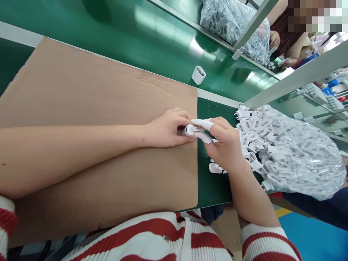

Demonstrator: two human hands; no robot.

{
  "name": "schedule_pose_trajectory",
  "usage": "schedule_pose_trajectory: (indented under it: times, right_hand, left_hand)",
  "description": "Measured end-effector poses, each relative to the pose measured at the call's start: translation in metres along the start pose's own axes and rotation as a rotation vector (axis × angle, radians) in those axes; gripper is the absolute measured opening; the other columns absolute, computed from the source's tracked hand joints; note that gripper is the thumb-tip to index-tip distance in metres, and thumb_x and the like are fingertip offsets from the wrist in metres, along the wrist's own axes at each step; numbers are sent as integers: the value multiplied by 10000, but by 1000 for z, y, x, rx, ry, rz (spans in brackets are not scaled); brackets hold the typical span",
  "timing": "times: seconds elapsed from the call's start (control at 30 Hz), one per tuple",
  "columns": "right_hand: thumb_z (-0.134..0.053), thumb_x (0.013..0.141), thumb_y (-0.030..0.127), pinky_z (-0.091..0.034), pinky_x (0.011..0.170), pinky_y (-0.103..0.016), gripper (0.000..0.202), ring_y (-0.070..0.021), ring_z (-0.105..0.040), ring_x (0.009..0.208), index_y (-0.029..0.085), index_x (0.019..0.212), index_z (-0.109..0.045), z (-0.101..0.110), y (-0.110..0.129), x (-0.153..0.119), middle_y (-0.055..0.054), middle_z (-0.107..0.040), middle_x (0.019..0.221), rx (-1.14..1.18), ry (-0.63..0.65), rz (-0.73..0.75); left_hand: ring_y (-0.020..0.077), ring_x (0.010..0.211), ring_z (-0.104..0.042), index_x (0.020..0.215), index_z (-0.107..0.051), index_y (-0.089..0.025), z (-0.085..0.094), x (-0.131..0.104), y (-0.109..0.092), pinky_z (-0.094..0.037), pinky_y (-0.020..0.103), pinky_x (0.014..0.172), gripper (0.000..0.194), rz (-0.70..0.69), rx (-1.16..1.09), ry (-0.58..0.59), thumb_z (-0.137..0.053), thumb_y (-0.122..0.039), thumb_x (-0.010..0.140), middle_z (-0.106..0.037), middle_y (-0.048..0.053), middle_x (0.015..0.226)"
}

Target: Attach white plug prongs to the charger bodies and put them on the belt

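Note:
Over the right edge of a cardboard sheet (108, 83), my two hands meet at a small white plastic housing (189, 130). My left hand (174, 127) grips its body between thumb and fingers. White finger covers sit on the thumb and forefinger of my right hand (224, 139), which pinch at the housing's right end. Whether a separate small white part is between those fingertips is hidden. Just beyond the cardboard, a similar white housing (199, 75) stands upright on the green belt (163, 47), its open top showing something inside.
Right of my right hand lies a heap of white plastic parts (250, 134), spilling from a clear plastic bag (304, 156). A metal post (293, 76) slants across the right side. Across the belt, another bag of parts (228, 21) lies near a co-worker's hands (275, 40).

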State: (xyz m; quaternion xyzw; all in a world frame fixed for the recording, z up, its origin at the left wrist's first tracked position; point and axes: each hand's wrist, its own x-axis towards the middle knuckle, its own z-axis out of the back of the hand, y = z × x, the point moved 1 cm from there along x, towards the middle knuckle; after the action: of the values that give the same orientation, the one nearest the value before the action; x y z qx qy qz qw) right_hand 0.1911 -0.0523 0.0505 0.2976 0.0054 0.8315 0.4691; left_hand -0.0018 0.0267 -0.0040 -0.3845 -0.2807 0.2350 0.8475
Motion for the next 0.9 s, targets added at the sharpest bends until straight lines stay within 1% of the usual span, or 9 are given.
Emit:
schedule_pose_trajectory:
  times: [0.13, 0.23, 0.33, 0.43, 0.5, 0.63, 0.77, 0.83, 0.9]
  right_hand:
    - [-595, 1015, 166, -573, 780, -350, 295, -220, -688, 927, 252, 1248, -753, -6, -1, -1, -63, -797, 1026, -35, 15, -13]
    - [-582, 1014, 163, -550, 758, -341, 270, -211, -658, 876, 245, 1195, -765, -9, 0, -1, -64, -783, 1007, -71, 15, -30]
    - [-580, 1000, 177, -494, 674, -324, 219, -199, -605, 771, 250, 1049, -780, -9, 5, 2, -48, -737, 881, -136, 17, -63]
    - [-583, 963, 181, -388, 573, -319, 212, -196, -539, 682, 255, 857, -752, -8, 10, 6, -34, -607, 704, -196, 32, -99]
    - [-583, 943, 182, -343, 549, -320, 214, -199, -521, 664, 258, 808, -731, -9, 11, 8, -34, -540, 664, -200, 46, -138]
    - [-591, 946, 221, -354, 555, -305, 175, -212, -581, 729, 272, 897, -751, -12, 10, 6, -43, -559, 706, -155, 55, -234]
    - [-647, 909, 240, -437, 605, -297, 131, -221, -659, 797, 275, 942, -769, -14, 7, 5, -38, -672, 785, -117, 81, -280]
    - [-676, 894, 260, -502, 653, -308, 158, -237, -702, 849, 286, 1015, -774, -10, 3, 6, -31, -747, 886, -48, 87, -306]
    - [-692, 902, 288, -568, 722, -333, 307, -260, -737, 961, 301, 1205, -745, -2, -5, 6, -41, -790, 1084, 74, 88, -326]
  left_hand:
    - [247, 1001, -620, 854, -747, -218, -2, 0, 2, -472, 397, 945, 257, 3, 11, -10, -718, -469, 901, -735, 60, 1004]
    - [244, 986, -616, 811, -716, -207, -3, 0, 3, -476, 391, 923, 285, 6, 14, -14, -712, -479, 897, -731, 62, 999]
    - [251, 997, -615, 792, -696, -205, -3, -1, 2, -472, 405, 942, 295, 18, 20, -21, -705, -481, 896, -730, 63, 1012]
    - [270, 1024, -614, 774, -685, -205, -3, -1, 0, -477, 420, 951, 305, 48, 16, -6, -699, -486, 891, -721, 70, 1005]
    - [279, 1035, -609, 771, -683, -202, -2, -1, -2, -484, 425, 947, 306, 66, 7, 8, -693, -485, 888, -711, 77, 999]
    - [284, 1049, -600, 755, -672, -199, -2, 0, -4, -483, 428, 954, 302, 101, -19, -15, -695, -472, 881, -697, 72, 1001]
    - [278, 1018, -600, 804, -698, -204, -4, -2, -7, -481, 431, 962, 287, 114, 6, -34, -688, -479, 888, -685, 70, 964]
    - [272, 1006, -618, 849, -718, -208, -4, -3, -9, -496, 411, 927, 283, 125, -1, -17, -699, -489, 878, -687, 69, 977]
    - [255, 958, -642, 877, -723, -207, -1, -1, -9, -511, 380, 847, 296, 187, -40, 7, -730, -502, 856, -690, 63, 1000]
